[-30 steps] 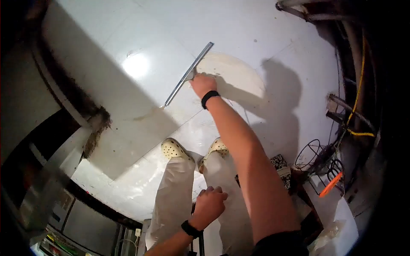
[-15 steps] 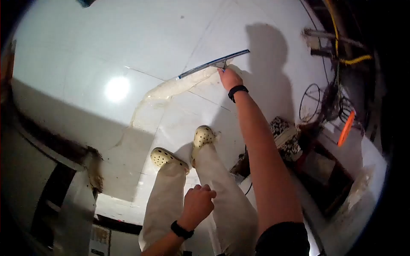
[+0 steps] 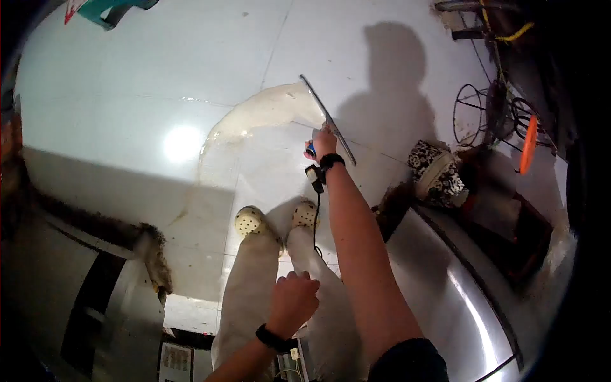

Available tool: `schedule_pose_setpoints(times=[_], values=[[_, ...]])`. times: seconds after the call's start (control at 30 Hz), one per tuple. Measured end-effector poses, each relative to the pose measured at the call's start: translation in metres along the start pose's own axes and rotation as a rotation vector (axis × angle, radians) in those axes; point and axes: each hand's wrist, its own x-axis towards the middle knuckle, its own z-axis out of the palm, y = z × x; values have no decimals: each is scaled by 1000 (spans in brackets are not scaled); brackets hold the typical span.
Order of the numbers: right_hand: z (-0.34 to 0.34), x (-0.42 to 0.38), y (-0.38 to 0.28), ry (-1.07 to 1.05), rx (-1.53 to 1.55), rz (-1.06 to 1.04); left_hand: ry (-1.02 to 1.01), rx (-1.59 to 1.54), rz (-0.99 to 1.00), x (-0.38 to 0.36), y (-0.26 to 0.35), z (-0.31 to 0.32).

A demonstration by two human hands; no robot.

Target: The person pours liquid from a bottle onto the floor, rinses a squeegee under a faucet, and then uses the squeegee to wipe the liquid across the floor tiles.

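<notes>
My right hand (image 3: 323, 143) is wrapped around the handle of a squeegee (image 3: 316, 99), and the blue end of the handle shows below the fingers. The long, thin blade rests on the pale tiled floor (image 3: 140, 121), slanting from upper left to lower right. Against its left side lies a curved, cream-coloured wet streak (image 3: 267, 108). My left hand (image 3: 295, 303) is curled into a loose fist above my legs, with nothing visible in it. Both wrists wear black bands; a small black-and-white device (image 3: 314, 177) with a cable hangs by the right one.
My feet are in cream clogs (image 3: 251, 221) below the streak. To the right stand a black-and-white patterned pot (image 3: 436, 173), a wire frame (image 3: 470, 114) and an orange object (image 3: 527, 145). A teal object (image 3: 111, 11) is at upper left. Dirty-edged panels (image 3: 127, 305) line the lower left.
My right hand has drawn the squeegee down and turned its blade from nearly level to steeply slanted. The wet streak has broadened towards the blade. The left fist stays almost in place.
</notes>
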Motion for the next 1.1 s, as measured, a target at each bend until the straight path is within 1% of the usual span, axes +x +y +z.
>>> schedule_pose_setpoints(times=[0.03, 0.07, 0.1, 0.13, 0.2, 0.23, 0.3, 0.33, 0.4, 0.43, 0.47, 0.53, 0.57, 0.6, 0.63, 0.67, 0.7, 0.73, 0.77, 0.8, 0.83, 0.87, 0.9, 0.93, 0.97, 1.0, 1.03, 1.07, 1.1], values=[[15, -1, -3, -27, 98, 17, -3, -5, -15, -3, -6, 4], [29, -3, -5, -28, 171, 48, 52, -48, 25, -9, -11, 9], [44, 30, 14, 52, 279, 146, 114, -92, 62, -15, -16, 13], [60, -2, -9, 48, 326, 154, 120, -99, 47, -17, -19, 16], [93, -22, -23, 105, 247, 123, 129, -72, 30, -19, -21, 21], [109, -34, -29, 90, 236, 123, 141, -79, 18, -22, -23, 24], [151, -54, -29, 143, -13, 108, 150, -95, 1, -28, -36, 28], [170, -60, -19, 126, -33, 108, 164, -110, -16, -32, -42, 32], [204, -74, 1, 90, -301, -89, 190, -238, -4, -39, -48, 40], [224, -69, 15, 90, -478, -67, 209, -251, -24, -40, -49, 41], [239, -70, 35, 66, -492, -70, 249, -234, -46, -43, -47, 41], [267, -75, 74, 22, -905, -452, 301, -222, -85, -51, -47, 41], [280, -70, 93, -7, -917, -429, 432, -169, -67, -54, -41, 43], [289, -83, 100, -25, -922, -435, 557, -114, -48, -58, -39, 48], [293, -99, 106, -89, -1077, -450, 565, -117, -61, -50, -33, 75], [292, -115, 108, -149, -1232, -464, 695, -968, -108, -32, -25, 118], [287, -130, 106, -252, -1300, -418, 701, -1402, -122, -30, -21, 124], [282, -130, 115, -256, -1306, -414, 753, -1837, -146, -29, -17, 131], [273, -132, 123, -225, -1337, -495, 697, -1528, -135, -31, -16, 140], [260, -130, 133, -189, -1373, -567, 623, -1227, -120, -38, -13, 134], [246, -124, 127, -203, -1451, -564, 543, -932, -96, -45, -11, 126], [233, -119, 119, -195, -1464, -554, 468, -635, -63, -49, -10, 118], [220, -110, 112, -229, -1507, -568, 398, -335, -27, -52, -10, 114], [207, -111, 95, -264, -1545, -586, 400, -338, -19, -53, -9, 112], [193, -106, 70, -286, -1599, -513, 246, -275, -53, -52, -9, 111], [177, -91, 63, -206, -1565, -617, 88, -205, -87, -49, -12, 111], [163, -75, 52, -153, -1547, -649, 78, -198, -73, -48, -20, 114], [146, -60, 45, -105, -1528, -666, 146, -332, -113, -48, -28, 119], [126, -56, 33, -101, -1485, -654, 203, -471, -158, -52, -36, 125]])
